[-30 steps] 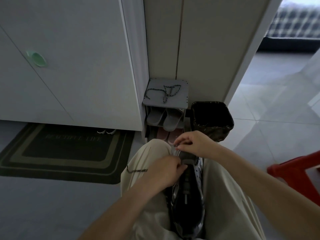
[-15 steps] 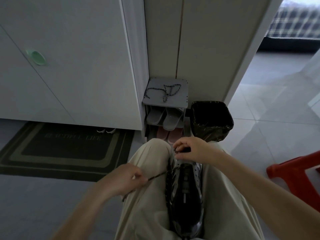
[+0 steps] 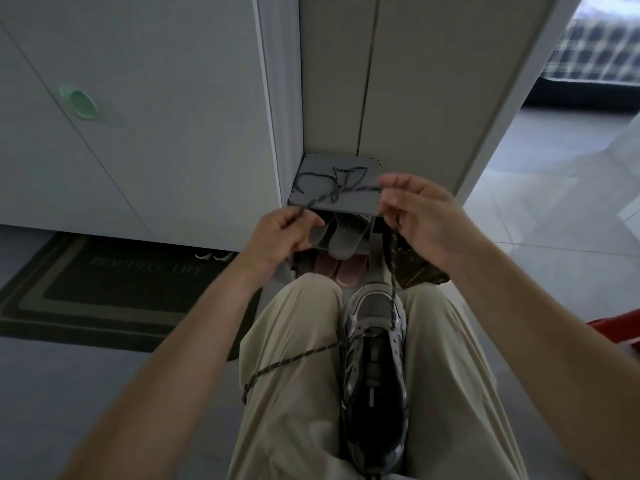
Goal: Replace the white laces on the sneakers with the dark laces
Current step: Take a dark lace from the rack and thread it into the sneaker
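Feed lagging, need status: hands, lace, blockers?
Both hands up: left hand, right hand pinching dark lace. Lace through front eyelets of sneaker, tail across thigh. Nothing in the way.

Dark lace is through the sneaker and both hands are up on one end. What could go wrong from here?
1. The right hand and left hand both hold the raised end of the dark lace; its other end drapes loose over the left trouser leg, so more pulling could drag it out of its eyelet.
2. The sneaker is only wedged between the thighs; an upward pull might tip it.
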Tool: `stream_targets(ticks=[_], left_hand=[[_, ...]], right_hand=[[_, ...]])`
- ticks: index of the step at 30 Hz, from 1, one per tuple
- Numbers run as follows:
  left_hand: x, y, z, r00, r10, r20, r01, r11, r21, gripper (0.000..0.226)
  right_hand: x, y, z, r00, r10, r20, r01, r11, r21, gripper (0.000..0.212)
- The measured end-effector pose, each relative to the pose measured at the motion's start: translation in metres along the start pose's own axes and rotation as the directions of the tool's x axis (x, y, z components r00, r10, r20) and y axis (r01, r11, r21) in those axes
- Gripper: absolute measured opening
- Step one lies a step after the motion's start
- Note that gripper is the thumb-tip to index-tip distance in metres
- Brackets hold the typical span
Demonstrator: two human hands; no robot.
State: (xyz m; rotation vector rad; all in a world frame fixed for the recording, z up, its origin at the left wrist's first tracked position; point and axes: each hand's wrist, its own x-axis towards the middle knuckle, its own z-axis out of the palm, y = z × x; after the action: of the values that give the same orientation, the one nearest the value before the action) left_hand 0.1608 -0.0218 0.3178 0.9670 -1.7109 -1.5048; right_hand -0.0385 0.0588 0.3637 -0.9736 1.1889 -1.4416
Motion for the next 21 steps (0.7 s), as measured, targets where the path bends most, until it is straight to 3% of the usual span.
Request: stream_targets(ticks=[3, 6, 8, 11, 14, 16, 18, 19, 21], left_hand=[[0.010, 0.012, -0.013, 0.995, -0.049, 0.088, 0.049, 0.999, -0.008, 0.018], [0.012, 0.013, -0.013, 0.987, -0.079, 0.137, 0.079, 0.997, 0.005, 0.023], [0.009, 0.006, -0.011, 0.988, -0.087, 0.125, 0.097, 0.992, -0.077, 0.028], [-0.001, -0.007, -0.010, 0.980, -0.159, 0.118, 0.175, 0.973, -0.147, 0.027], [-0.014, -0.020, -0.010, 0.969, -0.205, 0.136, 0.176, 0.964, 0.197, 0.021], [-0.024, -0.027, -0.009, 0.954, -0.243, 0.175, 0.128, 0.860, 0.494, 0.016], [-0.034, -0.031, -0.001, 0.948, -0.270, 0.167, 0.126, 0.804, 0.581, 0.013], [-0.040, -0.033, 0.005, 0.950, -0.282, 0.138, 0.164, 0.822, 0.545, 0.013], [-0.050, -0.037, 0.016, 0.936, -0.344, 0.081, 0.300, 0.894, 0.332, 0.012]], right_hand=[[0.013, -0.015, 0.005, 1.000, -0.015, 0.005, 0.016, 0.991, -0.133, 0.017], [0.023, -0.027, 0.014, 1.000, -0.008, 0.014, 0.009, 0.999, -0.050, 0.020], [0.029, -0.034, 0.017, 1.000, -0.019, -0.015, 0.020, 1.000, 0.014, 0.021], [0.037, -0.034, 0.017, 0.996, -0.028, -0.087, 0.020, 0.996, -0.091, 0.018], [0.039, -0.026, 0.017, 0.991, -0.049, -0.123, 0.023, 0.979, -0.202, 0.017], [0.035, -0.019, 0.021, 0.993, -0.063, -0.101, 0.028, 0.949, -0.313, 0.018], [0.023, -0.007, 0.029, 1.000, -0.027, 0.011, 0.029, 0.895, -0.446, 0.021], [0.014, 0.000, 0.033, 0.994, 0.012, 0.105, 0.047, 0.841, -0.538, 0.024], [0.000, 0.020, 0.032, 0.956, 0.125, 0.266, 0.131, 0.630, -0.765, 0.033]])
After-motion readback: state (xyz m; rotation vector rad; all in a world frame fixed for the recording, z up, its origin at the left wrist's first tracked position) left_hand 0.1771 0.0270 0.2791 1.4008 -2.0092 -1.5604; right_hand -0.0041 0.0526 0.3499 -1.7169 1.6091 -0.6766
